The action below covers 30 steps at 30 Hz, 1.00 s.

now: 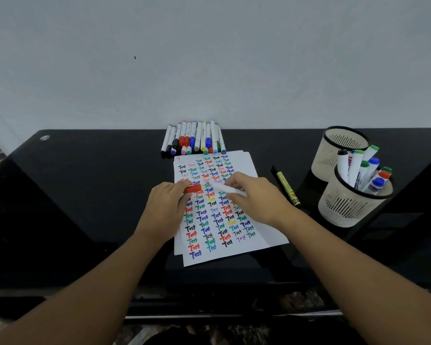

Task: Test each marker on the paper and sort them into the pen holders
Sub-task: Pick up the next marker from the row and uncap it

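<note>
- Black table (85, 195): glossy top set against a pale wall (209, 58); it carries every item below.
- Paper (234, 250): white sheets at table centre, covered in rows of the word "Test" in many colours.
- Near pen holder (346, 210): cream mesh cup with a black rim at the right of the table, holding several capped markers with green, blue, red and black caps.
- Far pen holder (334, 145): matching cup just behind the near one, touching or nearly touching it; no contents can be made out.
- Row of markers (194, 138): lying side by side at the wall, just beyond the paper's far edge.
- Yellow-green marker (288, 189): lying alone on the table between the paper and the holders.
- Right hand (256, 195): over the paper, fingers curled round a white marker (228, 189) whose tip points left, at or just above the sheet.
- Left hand (167, 202): over the paper's left edge, pinching a red cap (193, 188).
</note>
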Motion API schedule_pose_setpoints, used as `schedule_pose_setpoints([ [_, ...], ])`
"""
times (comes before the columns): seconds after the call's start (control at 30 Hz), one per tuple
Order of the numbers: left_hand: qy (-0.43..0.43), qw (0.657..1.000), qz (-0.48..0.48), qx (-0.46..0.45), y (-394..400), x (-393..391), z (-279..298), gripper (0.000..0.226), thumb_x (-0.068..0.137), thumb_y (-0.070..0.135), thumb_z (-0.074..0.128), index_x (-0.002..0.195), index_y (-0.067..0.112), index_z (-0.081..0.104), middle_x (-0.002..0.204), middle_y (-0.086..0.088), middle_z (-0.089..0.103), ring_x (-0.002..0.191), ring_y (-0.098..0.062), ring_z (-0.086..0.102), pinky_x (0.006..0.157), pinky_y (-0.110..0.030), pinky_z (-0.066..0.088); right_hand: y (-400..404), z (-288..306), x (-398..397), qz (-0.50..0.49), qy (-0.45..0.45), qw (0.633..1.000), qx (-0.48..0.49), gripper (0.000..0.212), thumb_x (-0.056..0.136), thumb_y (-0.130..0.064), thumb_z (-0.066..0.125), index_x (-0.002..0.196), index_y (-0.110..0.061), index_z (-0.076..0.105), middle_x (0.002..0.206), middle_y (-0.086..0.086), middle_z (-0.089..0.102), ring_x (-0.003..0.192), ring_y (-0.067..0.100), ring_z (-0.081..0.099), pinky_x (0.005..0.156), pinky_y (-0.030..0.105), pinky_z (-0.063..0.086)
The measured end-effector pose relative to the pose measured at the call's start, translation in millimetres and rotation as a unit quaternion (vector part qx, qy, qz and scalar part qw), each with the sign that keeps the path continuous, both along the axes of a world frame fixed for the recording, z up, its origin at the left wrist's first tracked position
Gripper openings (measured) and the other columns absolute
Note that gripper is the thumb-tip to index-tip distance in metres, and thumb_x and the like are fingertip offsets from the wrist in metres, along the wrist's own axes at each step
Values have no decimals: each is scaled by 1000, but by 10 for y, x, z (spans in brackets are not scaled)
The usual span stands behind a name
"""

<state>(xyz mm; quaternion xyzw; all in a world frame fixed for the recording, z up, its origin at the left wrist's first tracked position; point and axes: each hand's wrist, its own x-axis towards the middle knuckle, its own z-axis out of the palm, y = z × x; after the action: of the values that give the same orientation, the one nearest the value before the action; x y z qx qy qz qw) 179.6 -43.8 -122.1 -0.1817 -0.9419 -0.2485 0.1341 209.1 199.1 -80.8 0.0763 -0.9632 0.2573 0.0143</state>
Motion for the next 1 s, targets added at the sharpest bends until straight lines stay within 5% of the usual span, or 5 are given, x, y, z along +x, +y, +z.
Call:
schedule_pose_setpoints([
  [0.13,16,1000,-13,2,-10,7,-13,37,102,27,58,138,17,59,124,-4,66,116,-20,55,103,-33,37,-13,-36,-29,11,29,999,37,27,105,-35,58,132,-35,62,112,-11,67,86,9,57,72,31,49],
  [0.5,56,997,-54,-16,-25,7,-23,32,100,23,62,132,18,63,118,-1,69,111,-19,59,98,-28,36,-109,-101,-134,44,38,998,24,25,104,-36,60,128,-39,62,117,-10,67,97,12,61,86,41,54],
  [0.67,74,994,-78,-20,-32,7,-24,33,99,21,64,131,17,63,116,-1,71,110,-19,61,99,-30,38,-168,-101,-157,60,61,994,65,21,104,-39,58,126,-38,58,108,-15,66,82,7,57,95,42,47],
  [0.83,77,994,-79,-13,-15,39,3,42,97,25,67,138,17,59,122,-2,70,115,-22,62,101,-30,37,-243,-32,-130,105,71,985,120,41,108,-45,47,146,-36,38,132,-9,64,107,15,62,111,40,34],
  [1.0,-34,999,-26,-9,17,-1,16,84,89,64,61,158,28,29,145,5,53,134,-16,45,113,-39,37,-268,73,-94,85,77,988,103,62,109,-33,38,163,-43,9,112,1,63,80,16,60,75,37,52],
])
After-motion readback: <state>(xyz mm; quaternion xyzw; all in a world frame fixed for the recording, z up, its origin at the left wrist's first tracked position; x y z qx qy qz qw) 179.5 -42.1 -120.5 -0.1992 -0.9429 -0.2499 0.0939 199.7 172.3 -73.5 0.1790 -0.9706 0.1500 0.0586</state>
